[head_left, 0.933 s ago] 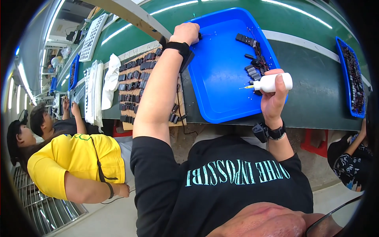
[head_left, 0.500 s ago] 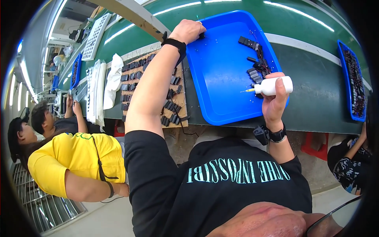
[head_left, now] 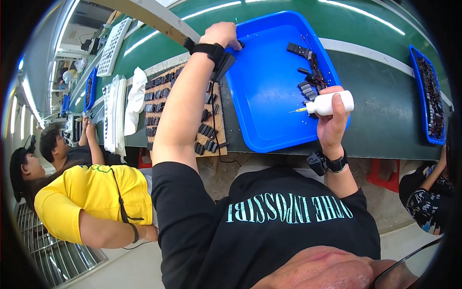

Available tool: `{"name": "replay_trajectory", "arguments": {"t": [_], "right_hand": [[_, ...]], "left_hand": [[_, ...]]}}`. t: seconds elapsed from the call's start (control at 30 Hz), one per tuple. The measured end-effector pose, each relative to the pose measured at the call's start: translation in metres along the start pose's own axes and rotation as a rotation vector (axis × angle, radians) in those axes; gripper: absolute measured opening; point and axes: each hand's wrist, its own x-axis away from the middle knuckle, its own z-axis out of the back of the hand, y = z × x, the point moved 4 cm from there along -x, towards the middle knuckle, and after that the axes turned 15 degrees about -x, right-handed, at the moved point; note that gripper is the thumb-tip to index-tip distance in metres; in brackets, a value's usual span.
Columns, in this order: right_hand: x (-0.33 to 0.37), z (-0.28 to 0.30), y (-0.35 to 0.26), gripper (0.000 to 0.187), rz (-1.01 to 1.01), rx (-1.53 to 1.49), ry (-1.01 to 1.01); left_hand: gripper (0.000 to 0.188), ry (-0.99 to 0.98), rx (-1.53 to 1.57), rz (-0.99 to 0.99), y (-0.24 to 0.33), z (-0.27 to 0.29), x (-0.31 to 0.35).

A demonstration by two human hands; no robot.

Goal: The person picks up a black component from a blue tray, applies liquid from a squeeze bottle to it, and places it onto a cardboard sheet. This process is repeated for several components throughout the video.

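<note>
My right hand (head_left: 332, 126) is wrapped round a white squeeze bottle (head_left: 332, 103) with a thin yellow needle tip, lying sideways over the right part of a blue tray (head_left: 264, 91). The needle points left over the tray floor. At the tray's far left corner, my left hand (head_left: 222, 34) is closed; a small dark bit shows at its fingertips, too hidden to name. Several black rectangular parts (head_left: 308, 89) with thin wires lie along the tray's right side, near the bottle.
A brown board (head_left: 214, 108) with rows of black parts lies left of the tray, beneath my left forearm. White cloth (head_left: 136, 98) lies beyond it. Another blue tray (head_left: 428, 96) of parts stands far right. A person in yellow (head_left: 96, 202) is at left; a metal post (head_left: 154, 21) slants above.
My left hand has shifted slightly left and is turned a little at the tray corner. The bottle stays in my right hand, almost unmoved. The whole view has shifted slightly.
</note>
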Motion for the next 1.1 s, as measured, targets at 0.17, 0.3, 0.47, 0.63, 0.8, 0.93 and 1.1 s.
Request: {"name": "replay_trajectory", "arguments": {"t": [0.17, 0.3, 0.47, 0.63, 0.8, 0.93, 1.1], "right_hand": [[0.000, 0.003, 0.000, 0.035, -0.001, 0.001, -0.004], [0.001, 0.004, 0.000, 0.036, -0.026, 0.007, 0.004], [0.000, 0.006, 0.002, 0.035, -0.027, 0.002, -0.028], [0.001, 0.003, 0.000, 0.035, -0.023, -0.013, -0.029], [0.001, 0.003, 0.003, 0.035, -0.015, -0.009, -0.033], [0.002, 0.004, 0.001, 0.034, -0.021, -0.014, -0.034], [0.002, 0.008, 0.002, 0.033, -0.013, -0.010, -0.039]], "left_hand": [[0.042, 0.337, -0.106, -0.019, 0.006, -0.003, 0.015], [0.040, 0.357, -0.118, -0.007, 0.013, -0.019, 0.015], [0.041, 0.301, -0.131, 0.053, 0.017, -0.026, 0.015], [0.044, 0.279, -0.074, 0.139, 0.025, -0.024, 0.018], [0.048, 0.230, -0.015, 0.181, 0.016, -0.027, 0.012], [0.050, 0.196, -0.011, 0.174, 0.021, -0.027, 0.012], [0.049, 0.231, -0.005, 0.153, 0.027, -0.017, 0.015]]}}
